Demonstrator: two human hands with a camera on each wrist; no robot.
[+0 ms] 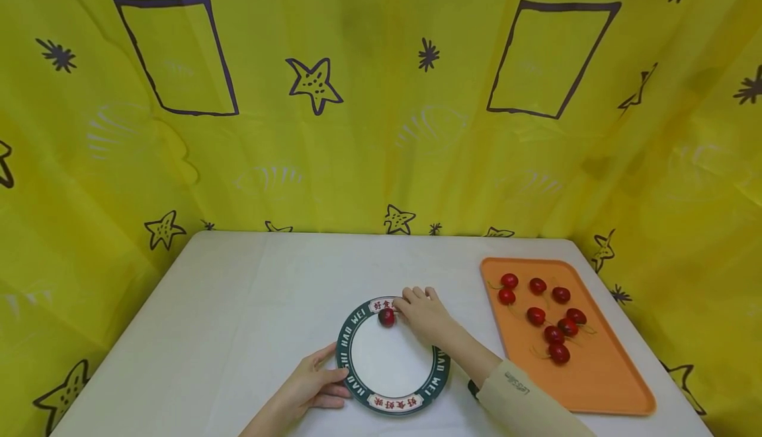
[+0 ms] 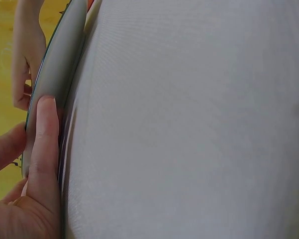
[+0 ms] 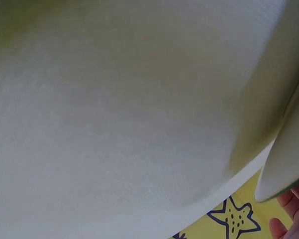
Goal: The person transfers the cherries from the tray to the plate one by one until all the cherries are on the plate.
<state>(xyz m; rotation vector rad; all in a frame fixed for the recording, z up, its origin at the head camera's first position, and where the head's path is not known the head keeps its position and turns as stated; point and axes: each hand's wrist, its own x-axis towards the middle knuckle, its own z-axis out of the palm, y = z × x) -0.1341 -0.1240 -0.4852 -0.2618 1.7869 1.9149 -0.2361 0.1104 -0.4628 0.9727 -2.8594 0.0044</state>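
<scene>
My left hand (image 1: 315, 381) grips the left edge of a round plate (image 1: 393, 407), its thumb on the rim and its other fingers at the side and beneath. The plate has a white middle and a dark green lettered rim. Over its far part, my right hand (image 1: 425, 315) pinches a dark red cherry (image 1: 387, 317) by the stem side; the fingertips partly hide the stem. From the left wrist view, the left hand (image 2: 32, 184) holds the plate's pale underside (image 2: 64, 59). The right wrist view shows the plate's edge (image 3: 283, 164) but not the cherry.
An orange tray (image 1: 595, 391) lies at the right of the white-covered table (image 1: 256, 305), with several red cherries (image 1: 536, 317) on stems scattered over it. Yellow patterned cloth (image 1: 369, 159) surrounds the table at the back and sides.
</scene>
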